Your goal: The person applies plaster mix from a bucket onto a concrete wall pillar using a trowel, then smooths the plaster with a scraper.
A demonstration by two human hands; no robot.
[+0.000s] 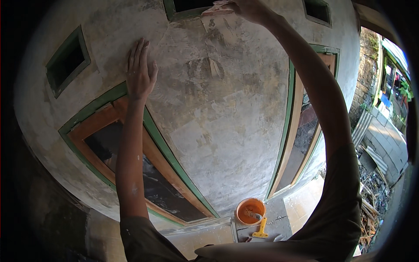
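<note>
My left hand [140, 72] lies flat against the patchy grey-white plaster wall [222, 118], fingers stretched out, above the left window's green frame. High up at the top edge, my right hand [251, 9] is closed on a flat, reddish-white smeared scraper [218, 9]. Its edge meets the wall at the lower corner of a dark vent opening with a green frame [181, 16]. The fingertips there are partly cut off by the picture's edge. Rough, uneven plaster shows on the wall just below.
Below stands an orange bucket [239, 214] with a smeared tool inside. A yellow scraper [261, 229] lies beside it. Wood-framed windows flank the wall, the left one with a brown sash [166, 187]. Grey blocks [384, 137] and debris lie outside at right.
</note>
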